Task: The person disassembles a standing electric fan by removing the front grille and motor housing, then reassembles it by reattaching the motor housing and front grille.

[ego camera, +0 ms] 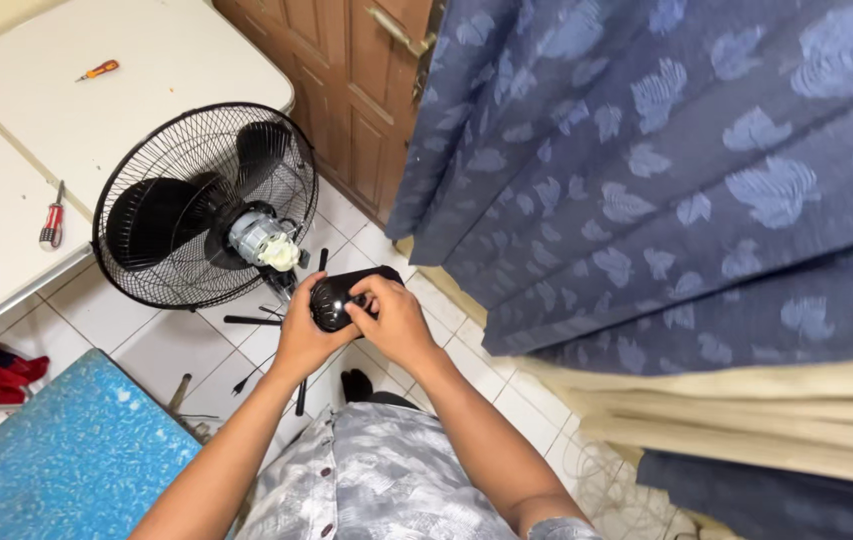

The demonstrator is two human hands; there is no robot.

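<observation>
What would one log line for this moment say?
left hand: holds black motor cover | right hand: on cover | fan: bare motor, floor | screwdrivers: table

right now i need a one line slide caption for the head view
Both hands, left hand and right hand, grip a black motor cover beside a caged fan with its motor exposed.

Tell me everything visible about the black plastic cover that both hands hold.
The black plastic cover is rounded and glossy, with fine ribbed slots on its side. The left hand cups it from below and the right hand grips its right side. It sits above the white tiled floor, beside the black fan's exposed motor.
</observation>
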